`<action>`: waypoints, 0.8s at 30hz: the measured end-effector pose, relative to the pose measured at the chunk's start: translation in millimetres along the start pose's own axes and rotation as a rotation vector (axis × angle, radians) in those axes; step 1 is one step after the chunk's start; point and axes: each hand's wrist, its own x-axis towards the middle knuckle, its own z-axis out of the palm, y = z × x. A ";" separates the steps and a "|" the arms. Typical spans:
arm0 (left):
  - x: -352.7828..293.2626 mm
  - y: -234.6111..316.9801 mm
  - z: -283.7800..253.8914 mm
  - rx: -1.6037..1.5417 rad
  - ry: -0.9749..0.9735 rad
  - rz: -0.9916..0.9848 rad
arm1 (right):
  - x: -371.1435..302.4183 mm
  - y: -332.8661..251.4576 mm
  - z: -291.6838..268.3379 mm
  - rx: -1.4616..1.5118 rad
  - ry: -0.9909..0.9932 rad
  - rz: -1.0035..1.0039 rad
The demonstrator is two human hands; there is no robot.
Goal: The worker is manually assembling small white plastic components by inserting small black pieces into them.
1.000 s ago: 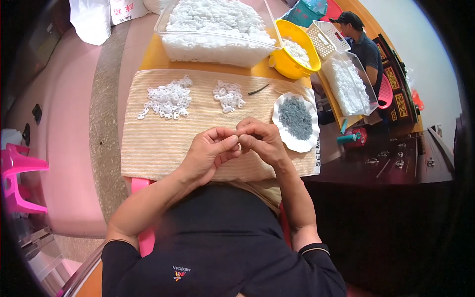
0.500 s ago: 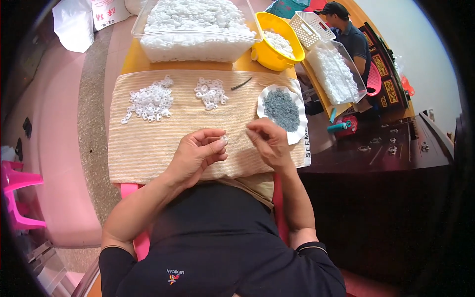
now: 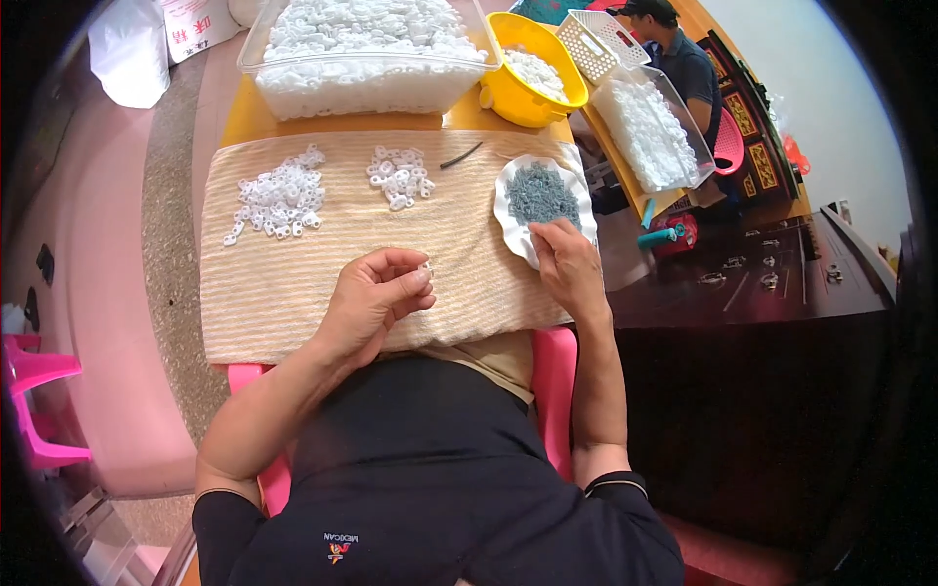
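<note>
Between the thumb and fingers of my left hand (image 3: 383,293) is pinched a small white plastic piece (image 3: 428,271), held above the striped cloth (image 3: 283,303). My right hand (image 3: 572,269) is at the near edge of a white scalloped plate (image 3: 515,240), its fingertips together at a heap of small grey-green pieces (image 3: 543,192). Whether those fingertips hold a piece is hidden. A larger pile of white plastic pieces (image 3: 280,195) lies at the left on the cloth. A smaller white pile (image 3: 399,178) and a thin dark stick (image 3: 461,154) lie farther right.
A clear bin (image 3: 366,73) full of white pieces stands at the table's far side, beside a yellow basin (image 3: 518,93). Another clear bin (image 3: 653,137) and a white basket (image 3: 596,44) are at the far right, near a seated person (image 3: 684,68). Pink stools (image 3: 44,366) stand at left.
My right hand has moved right and away from me, from beside my left hand to the plate. My left hand keeps its pinch on the white piece. The whole view has shifted slightly.
</note>
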 end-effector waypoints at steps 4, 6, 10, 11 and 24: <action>0.3 -0.5 -1.5 -0.004 0.007 0.011 | -1.4 7.4 4.2 -0.110 -0.115 0.040; -0.4 0.7 -0.6 -0.003 0.009 0.008 | -1.1 6.7 4.6 -0.127 -0.139 0.050; -0.7 0.3 -0.7 0.005 0.015 -0.001 | -0.6 7.3 5.0 -0.099 -0.113 0.055; -0.4 0.0 -1.1 0.004 0.015 -0.002 | -0.2 6.9 5.1 -0.099 -0.114 0.056; -0.7 0.6 0.7 0.026 0.028 -0.020 | -4.2 11.4 5.7 -0.127 -0.096 0.063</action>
